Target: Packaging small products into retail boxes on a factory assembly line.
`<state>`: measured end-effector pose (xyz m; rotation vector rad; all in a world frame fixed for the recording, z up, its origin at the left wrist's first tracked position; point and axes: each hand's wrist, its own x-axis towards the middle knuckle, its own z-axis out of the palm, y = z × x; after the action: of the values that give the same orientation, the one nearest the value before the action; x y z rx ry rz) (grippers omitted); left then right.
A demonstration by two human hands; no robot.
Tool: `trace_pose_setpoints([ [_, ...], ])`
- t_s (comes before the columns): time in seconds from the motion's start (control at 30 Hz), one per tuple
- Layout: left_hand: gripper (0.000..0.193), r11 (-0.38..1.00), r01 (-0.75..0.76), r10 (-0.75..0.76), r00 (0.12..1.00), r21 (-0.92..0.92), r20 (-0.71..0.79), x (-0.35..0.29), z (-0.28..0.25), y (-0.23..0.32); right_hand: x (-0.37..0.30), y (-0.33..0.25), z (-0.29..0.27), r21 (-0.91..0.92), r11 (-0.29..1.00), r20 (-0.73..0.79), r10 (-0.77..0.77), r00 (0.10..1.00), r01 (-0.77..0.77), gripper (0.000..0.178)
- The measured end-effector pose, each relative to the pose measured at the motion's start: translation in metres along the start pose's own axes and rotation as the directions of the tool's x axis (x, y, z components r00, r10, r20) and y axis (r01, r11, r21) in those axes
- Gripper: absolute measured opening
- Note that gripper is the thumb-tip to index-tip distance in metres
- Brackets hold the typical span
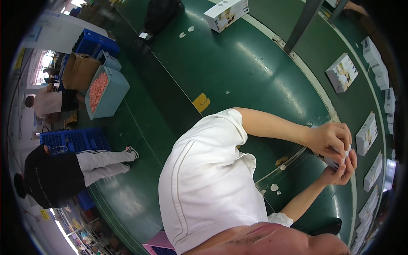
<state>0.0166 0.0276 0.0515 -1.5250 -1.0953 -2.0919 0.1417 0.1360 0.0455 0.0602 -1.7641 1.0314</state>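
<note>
Both my hands are together at the right, over the edge of the green worktable [255, 76]. Between them is a small white box with a printed picture [327, 160], mostly covered by my fingers. My left hand [330, 138] lies over its upper side, with fingers bent and pinched near one end. From below, my right hand [341, 171] grips the same end, its fingers curled around it. What the fingertips press on there is too small to make out. Just beyond my hands, a similar white box [366, 134] stands on the green conveyor belt [329, 46].
More printed boxes [342, 73] line the belt, and one box [226, 15] lies on the table's far part. A metal post [303, 26] rises beside the belt. A black bag [161, 15] rests far left. Beyond are a blue bin [114, 95] of pink pieces and several people.
</note>
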Motion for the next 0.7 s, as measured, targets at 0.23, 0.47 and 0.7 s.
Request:
trace_pose_setpoints([
  [0.23,0.026,0.982,-0.169,0.160,0.982,0.087,0.100,0.009,-0.017,-0.001,-0.008,0.016,-0.009,0.133,0.988,-0.034,0.084,0.996,-0.079,0.032],
  [0.47,0.030,0.982,-0.150,0.131,0.978,0.117,0.160,0.000,-0.017,-0.007,-0.008,0.019,-0.011,0.140,0.982,-0.076,0.137,0.988,-0.125,0.033],
  [0.7,0.030,0.987,-0.134,0.116,0.975,0.087,0.189,0.002,-0.021,0.000,-0.006,0.017,-0.010,0.161,0.979,-0.073,0.140,0.987,-0.127,0.033],
])
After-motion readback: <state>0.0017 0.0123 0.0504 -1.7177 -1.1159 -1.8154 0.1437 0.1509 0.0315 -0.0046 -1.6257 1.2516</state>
